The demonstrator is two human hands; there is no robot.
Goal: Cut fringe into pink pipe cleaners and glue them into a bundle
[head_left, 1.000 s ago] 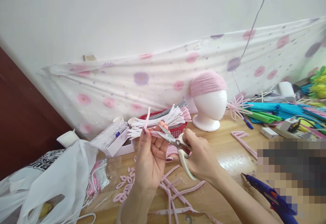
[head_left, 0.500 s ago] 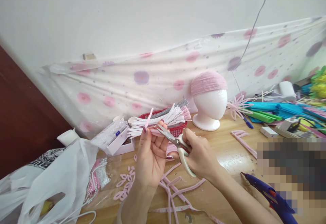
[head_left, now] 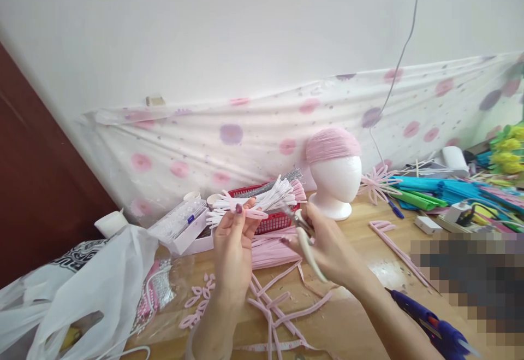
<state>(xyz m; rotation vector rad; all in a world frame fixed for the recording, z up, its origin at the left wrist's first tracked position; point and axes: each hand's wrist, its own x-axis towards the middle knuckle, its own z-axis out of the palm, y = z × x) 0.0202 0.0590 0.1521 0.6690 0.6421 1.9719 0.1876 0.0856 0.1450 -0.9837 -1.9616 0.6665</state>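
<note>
Between thumb and fingers, my left hand point(head_left: 234, 251) pinches a pink pipe cleaner point(head_left: 256, 214), bent into a loop on its right side. My right hand point(head_left: 331, 245) is closed on cream-handled scissors point(head_left: 308, 248), slightly to the right of the left hand and apart from the pipe cleaner. The scissor blades are blurred. Under the hands lies a bundle of straight pink pipe cleaners point(head_left: 272, 256). Small pink loops point(head_left: 196, 301) lie on the table left of my left wrist, and longer bent pink pieces point(head_left: 282, 316) lie between my forearms.
Behind the hands stands a red basket point(head_left: 282, 222) of white, pink and silver pipe cleaners. A white foam head point(head_left: 335, 180) with pink wrapping is right of it. A blue glue gun point(head_left: 428, 322) lies right, a plastic bag point(head_left: 94, 289) left. A measuring tape point(head_left: 278, 344) lies in front.
The scissors have moved right, away from the pink pipe cleaner. My left hand has turned, and the pipe cleaner's loop now points right. The view has shifted slightly.
</note>
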